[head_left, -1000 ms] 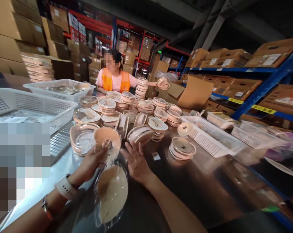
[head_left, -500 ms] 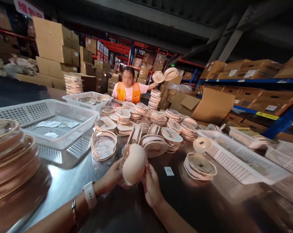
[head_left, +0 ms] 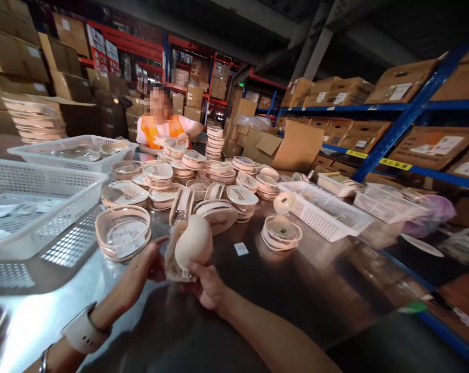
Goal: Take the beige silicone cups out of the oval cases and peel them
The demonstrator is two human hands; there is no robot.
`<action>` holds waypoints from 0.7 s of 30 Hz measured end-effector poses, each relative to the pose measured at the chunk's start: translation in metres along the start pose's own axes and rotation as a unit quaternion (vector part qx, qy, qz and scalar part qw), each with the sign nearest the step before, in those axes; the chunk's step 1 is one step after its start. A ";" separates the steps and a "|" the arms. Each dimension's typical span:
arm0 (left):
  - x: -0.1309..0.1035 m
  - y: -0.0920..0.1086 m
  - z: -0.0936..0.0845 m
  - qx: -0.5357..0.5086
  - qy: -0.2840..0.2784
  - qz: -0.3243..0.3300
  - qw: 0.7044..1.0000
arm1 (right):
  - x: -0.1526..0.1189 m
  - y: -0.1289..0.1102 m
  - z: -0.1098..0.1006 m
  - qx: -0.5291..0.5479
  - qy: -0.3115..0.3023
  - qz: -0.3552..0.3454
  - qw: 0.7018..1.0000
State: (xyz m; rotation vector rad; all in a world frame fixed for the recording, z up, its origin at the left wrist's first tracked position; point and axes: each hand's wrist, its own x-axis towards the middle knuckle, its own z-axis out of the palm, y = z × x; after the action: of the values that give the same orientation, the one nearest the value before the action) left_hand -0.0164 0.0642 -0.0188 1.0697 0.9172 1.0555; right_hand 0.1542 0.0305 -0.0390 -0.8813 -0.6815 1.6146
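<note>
A smooth beige bra cup (head_left: 197,241) rests against a clear plastic shell (head_left: 172,259) in front of me, just above the table. My right hand (head_left: 207,284) grips its lower edge, thumb on the front and fingers behind. At the left side of the clear shell, my left hand (head_left: 148,267) has its fingers curled against the plastic; its fingertips are partly hidden. Close by on the left stands a clear-topped round case (head_left: 123,233) with a white paper in it. Behind the cup lies a case with dark lettering (head_left: 221,220), amid a pile of similar pink-rimmed cases (head_left: 160,173).
A small white card (head_left: 241,249) lies right of my hands. White perforated baskets stand left (head_left: 82,181) and right (head_left: 346,233). One round case (head_left: 281,233) sits before the right basket. Across the table, a co-worker in an orange vest (head_left: 162,129) handles cases.
My view has swung right, so the scene sits farther left. My right thumb now presses the cup's lower front. The co-worker's raised arm has come down with the cases.
</note>
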 end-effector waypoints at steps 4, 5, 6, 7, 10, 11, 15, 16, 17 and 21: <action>-0.004 0.008 0.005 0.059 0.003 -0.016 0.998 | 0.010 0.001 -0.003 -0.073 0.011 -0.074 0.994; -0.008 0.008 0.009 0.049 -0.018 -0.029 0.998 | 0.010 0.000 -0.003 -0.098 0.001 -0.097 0.990; -0.011 0.009 0.014 0.038 -0.043 -0.040 0.998 | 0.010 -0.001 -0.002 -0.117 -0.012 -0.115 0.986; -0.013 0.009 0.018 0.028 -0.063 -0.048 0.996 | 0.009 -0.002 -0.002 -0.126 -0.030 -0.126 0.984; -0.017 0.006 0.029 0.009 -0.068 -0.064 0.996 | 0.008 -0.005 -0.002 -0.094 -0.076 -0.113 0.986; -0.016 0.004 0.031 0.007 -0.062 -0.064 0.996 | 0.008 -0.005 -0.003 -0.080 -0.081 -0.104 0.988; -0.010 -0.013 0.030 0.045 -0.061 -0.003 0.997 | 0.008 -0.004 -0.003 -0.041 -0.071 -0.074 0.994; -0.008 -0.017 0.028 0.068 -0.061 0.029 0.995 | 0.008 -0.005 -0.002 -0.035 -0.066 -0.083 0.994; -0.007 -0.020 0.026 0.096 -0.058 0.063 0.992 | 0.007 -0.006 -0.002 -0.029 -0.061 -0.097 0.993; -0.003 -0.019 0.015 0.202 -0.065 0.155 0.965 | 0.004 -0.012 0.002 -0.001 -0.055 -0.115 0.992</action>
State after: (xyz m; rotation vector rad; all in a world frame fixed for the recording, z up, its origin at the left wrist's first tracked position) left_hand 0.0006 0.0554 -0.0335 1.6456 0.8976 1.0581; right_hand 0.1585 0.0372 -0.0289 -0.6917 -0.8316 1.4621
